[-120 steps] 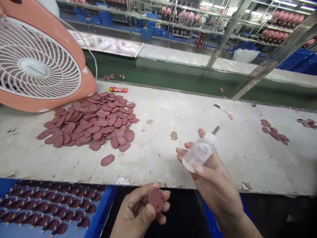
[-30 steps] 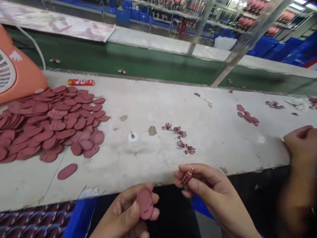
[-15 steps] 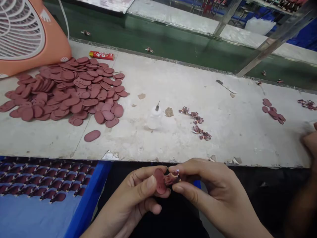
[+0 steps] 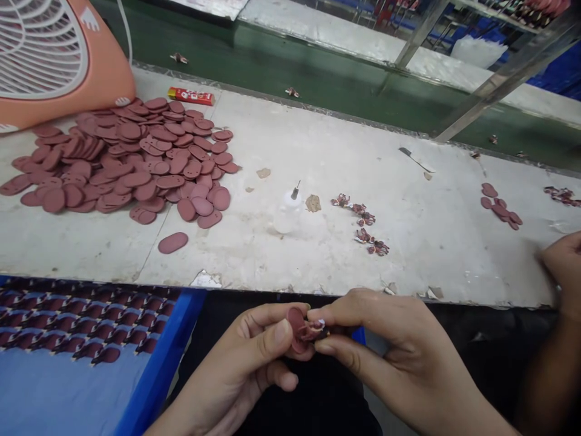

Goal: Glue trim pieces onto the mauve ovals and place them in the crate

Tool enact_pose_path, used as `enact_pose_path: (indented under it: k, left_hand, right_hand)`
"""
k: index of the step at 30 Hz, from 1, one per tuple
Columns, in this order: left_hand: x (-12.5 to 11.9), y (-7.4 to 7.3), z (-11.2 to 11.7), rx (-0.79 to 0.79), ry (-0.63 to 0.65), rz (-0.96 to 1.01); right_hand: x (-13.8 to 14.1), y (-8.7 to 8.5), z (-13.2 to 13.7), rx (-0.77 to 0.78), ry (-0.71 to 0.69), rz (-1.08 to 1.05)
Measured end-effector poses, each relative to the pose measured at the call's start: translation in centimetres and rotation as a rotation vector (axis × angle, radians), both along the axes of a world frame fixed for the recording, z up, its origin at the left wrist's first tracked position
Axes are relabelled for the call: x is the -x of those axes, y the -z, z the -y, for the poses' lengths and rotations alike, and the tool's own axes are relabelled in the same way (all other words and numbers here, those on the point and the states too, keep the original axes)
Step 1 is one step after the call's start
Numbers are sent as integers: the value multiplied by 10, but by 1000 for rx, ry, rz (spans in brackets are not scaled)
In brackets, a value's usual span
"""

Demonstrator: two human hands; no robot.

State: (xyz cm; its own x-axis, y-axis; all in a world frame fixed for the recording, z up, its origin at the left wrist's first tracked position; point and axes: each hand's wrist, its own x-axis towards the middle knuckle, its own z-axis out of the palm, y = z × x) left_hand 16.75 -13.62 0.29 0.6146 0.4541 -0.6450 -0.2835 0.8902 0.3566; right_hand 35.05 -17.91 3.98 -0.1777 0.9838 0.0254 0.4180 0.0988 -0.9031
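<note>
My left hand (image 4: 245,369) pinches a dark red oval piece (image 4: 296,324) below the table's front edge. My right hand (image 4: 385,351) presses a small red ornament (image 4: 313,330) against that piece, fingers closed on it. A small clear glue bottle (image 4: 287,213) with a metal tip stands on the table in front of me. Several more small ornaments (image 4: 365,227) lie just right of the bottle. A big pile of red oval pieces (image 4: 127,163) covers the table's left part, with one loose oval (image 4: 173,243) nearer me.
An orange fan (image 4: 54,54) stands at the far left. A blue tray (image 4: 149,375) at lower left holds rows of finished pieces. Another person's hand (image 4: 563,266) rests at the table's right edge. A few ovals (image 4: 502,207) lie at right, a green conveyor belt (image 4: 318,79) behind.
Four seconds ago my right hand held the glue bottle; it now stands on the table. My right hand took an ornament and brought it onto the oval in my left hand.
</note>
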Motion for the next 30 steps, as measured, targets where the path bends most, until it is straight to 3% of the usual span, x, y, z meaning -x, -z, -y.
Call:
enact_pose_path:
  k: [22, 30]
  left_hand:
    - [3, 1, 0, 14, 0, -30]
    - [4, 15, 6, -3, 4, -4]
  right_hand:
    - [1, -9, -9, -50, -106, 75]
    - [4, -9, -6, -86, -140, 177]
